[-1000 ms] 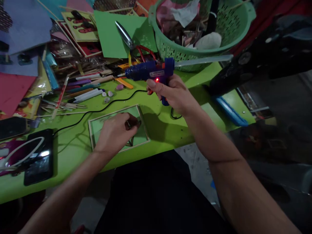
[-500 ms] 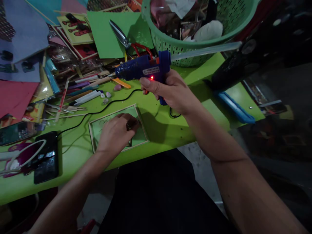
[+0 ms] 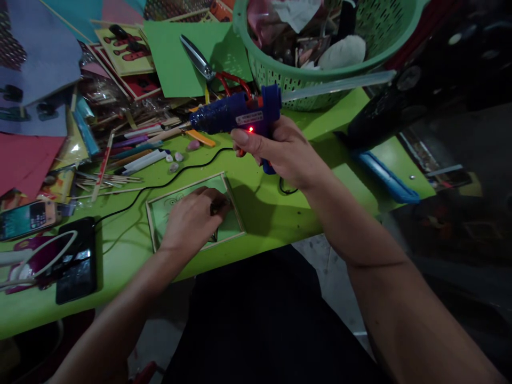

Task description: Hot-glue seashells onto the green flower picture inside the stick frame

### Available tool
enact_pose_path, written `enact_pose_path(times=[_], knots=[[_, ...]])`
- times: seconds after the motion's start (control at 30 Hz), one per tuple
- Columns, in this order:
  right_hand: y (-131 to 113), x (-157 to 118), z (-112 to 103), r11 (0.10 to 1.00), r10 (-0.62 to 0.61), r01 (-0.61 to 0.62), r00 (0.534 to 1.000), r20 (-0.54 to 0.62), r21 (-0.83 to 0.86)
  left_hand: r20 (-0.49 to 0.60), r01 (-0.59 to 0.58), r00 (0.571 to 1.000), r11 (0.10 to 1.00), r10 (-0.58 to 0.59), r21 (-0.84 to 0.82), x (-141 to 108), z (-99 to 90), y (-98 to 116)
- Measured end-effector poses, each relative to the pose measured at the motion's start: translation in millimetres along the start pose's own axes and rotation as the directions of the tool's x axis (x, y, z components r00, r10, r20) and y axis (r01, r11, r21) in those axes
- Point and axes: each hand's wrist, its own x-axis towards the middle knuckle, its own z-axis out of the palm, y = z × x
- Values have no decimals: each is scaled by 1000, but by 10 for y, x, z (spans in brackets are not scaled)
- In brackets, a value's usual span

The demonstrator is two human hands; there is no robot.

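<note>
Framed green picture (image 3: 230, 225) lies flat in front of the person; blue glue gun (image 3: 240, 113) is up beyond it, right hand (image 3: 282, 148) wrapped around it; left hand (image 3: 194, 213) covers the picture's middle, fingers bent; I cannot tell whether they grip the small dark piece (image 3: 217, 206) there.

Glue gun (image 3: 219, 116) in my right hand (image 3: 282, 146): dark blue, white label (image 3: 248, 117) with dark print, red light (image 3: 250, 129) by my thumb. Stick (image 3: 340, 85) out its back: translucent whitish. Cord (image 3: 188, 166) below it: black. Under my left hand (image 3: 192, 216): green card (image 3: 231, 224) with dark line drawing, pale wood-coloured frame (image 3: 234, 204). Table (image 3: 276, 218) around both grips: lime green. Past the gun: silver-bladed, red-handled scissors (image 3: 196, 57) on brighter green sheet (image 3: 166, 58); light green basket (image 3: 288, 73), wall patterned with slots.
</note>
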Motion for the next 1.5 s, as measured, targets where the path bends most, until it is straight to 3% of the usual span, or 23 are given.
enact_pose_path(times=[0.17,0.97,1.13,1.27,1.4,1.5], knots=[[-3,-4,7,998,-60,60,998,5,-5,6,-27,1000,999,27,-20,-2,9,-6],[44,3,13,998,-68,68,998,-9,-8,56,-80,996,988,73,136,29,31,-1],[51,14,15,996,-85,85,996,-15,5,30,-61,998,995,58,78,6,21,-48],[55,27,11,998,-63,63,998,-7,18,-24,-38,999,999,37,-17,-74,-111,-83],[62,33,20,998,-58,58,998,-19,20,-68,-89,994,994,85,-63,-131,-236,-120],[70,33,32,999,-50,50,998,-39,6,-91,-150,986,986,143,-77,-105,-221,-148]])
